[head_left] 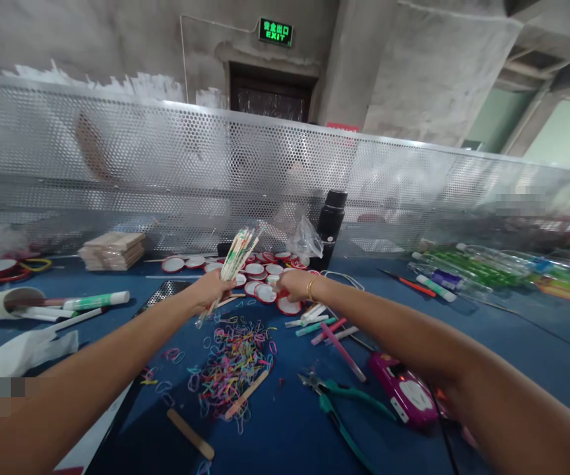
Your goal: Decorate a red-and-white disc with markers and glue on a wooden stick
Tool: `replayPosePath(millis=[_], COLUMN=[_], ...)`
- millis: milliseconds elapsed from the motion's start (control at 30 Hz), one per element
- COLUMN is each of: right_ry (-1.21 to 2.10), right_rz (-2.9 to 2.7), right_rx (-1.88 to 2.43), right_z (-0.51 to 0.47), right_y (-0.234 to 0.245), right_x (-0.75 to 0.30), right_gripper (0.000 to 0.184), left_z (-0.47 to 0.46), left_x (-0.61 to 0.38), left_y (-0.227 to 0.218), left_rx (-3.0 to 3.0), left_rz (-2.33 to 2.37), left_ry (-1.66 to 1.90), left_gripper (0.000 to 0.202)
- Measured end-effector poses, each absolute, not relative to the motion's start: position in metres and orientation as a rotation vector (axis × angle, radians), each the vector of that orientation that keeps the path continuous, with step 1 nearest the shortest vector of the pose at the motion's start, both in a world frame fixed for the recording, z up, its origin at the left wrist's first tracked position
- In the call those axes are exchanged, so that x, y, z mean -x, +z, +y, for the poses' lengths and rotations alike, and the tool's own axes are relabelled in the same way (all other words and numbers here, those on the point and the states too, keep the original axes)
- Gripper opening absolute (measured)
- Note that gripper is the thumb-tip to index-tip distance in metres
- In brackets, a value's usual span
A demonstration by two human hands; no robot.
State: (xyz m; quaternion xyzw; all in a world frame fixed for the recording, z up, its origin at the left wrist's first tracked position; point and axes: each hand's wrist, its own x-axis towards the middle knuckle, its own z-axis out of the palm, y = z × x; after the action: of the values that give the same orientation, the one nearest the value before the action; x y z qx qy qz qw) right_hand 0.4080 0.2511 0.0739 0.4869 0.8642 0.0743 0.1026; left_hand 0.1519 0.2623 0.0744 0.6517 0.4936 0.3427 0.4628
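Note:
My left hand (212, 287) is closed around a bundle of thin sticks (235, 256) that fans upward and to the right. My right hand (292, 284), with a gold bracelet at the wrist, rests knuckles-up over the red-rimmed white discs (265, 270); its fingers are curled and what they hold is hidden. Below both hands lies a loose heap of small coloured rubber bands (230, 363) on the blue table (512, 343).
Green-handled pliers (339, 402), a pink device (406, 392), coloured markers (329, 330), flat wooden sticks (190, 432), a black bottle (332, 224), a clear plastic bag (305, 241), stacked wood pieces (111, 249) and tubes (463, 270) lie about. A perforated metal screen (166, 165) backs the table.

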Motion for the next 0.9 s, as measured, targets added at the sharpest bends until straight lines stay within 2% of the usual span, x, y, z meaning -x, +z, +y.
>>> replayPosePath(millis=[67,133,300,367,433,533,667,733,800,900], right_ry=[-0.021,-0.225,0.060,0.313,0.443,0.286,0.297,0.285,0.209,0.131], right_rz=[2.608,2.598,2.507,2.528,2.606,2.674,2.768,2.822,2.839,2.921], right_rx=[-1.621,-1.939,-2.362,-2.460,-2.372,-2.134,-1.813,-1.691,-1.616,-1.542], right_z=[0.264,0.282,0.318,0.315,0.299,0.257,0.188,0.153,0.119,0.069], right_y=[0.094,0.118,0.164,0.170,0.168,0.158,0.139,0.129,0.119,0.101], right_x=[-0.421,-0.434,-0.454,-0.456,-0.456,-0.450,-0.441,-0.438,-0.435,-0.431], right_gripper=[0.021,0.022,0.040,0.045,0.040,0.030,0.030,0.030,0.027,0.025], left_z=[0.261,0.262,0.278,0.289,0.299,0.310,0.315,0.311,0.302,0.276], left_x=[-0.152,-0.150,-0.141,-0.140,-0.143,-0.153,-0.171,-0.176,-0.173,-0.150], left_y=[0.076,0.077,0.073,0.072,0.071,0.070,0.069,0.071,0.075,0.084], left_rx=[-1.607,-1.613,-1.941,-2.187,-2.459,-2.708,-2.747,-2.786,-2.841,-2.921], left_rz=[1.187,1.176,1.358,1.456,1.497,1.617,1.644,1.582,1.481,1.266], left_ry=[0.822,0.783,0.669,0.621,0.479,0.158,0.046,0.056,0.136,0.226], left_gripper=[0.023,0.024,0.020,0.015,0.016,0.028,0.066,0.078,0.076,0.057])
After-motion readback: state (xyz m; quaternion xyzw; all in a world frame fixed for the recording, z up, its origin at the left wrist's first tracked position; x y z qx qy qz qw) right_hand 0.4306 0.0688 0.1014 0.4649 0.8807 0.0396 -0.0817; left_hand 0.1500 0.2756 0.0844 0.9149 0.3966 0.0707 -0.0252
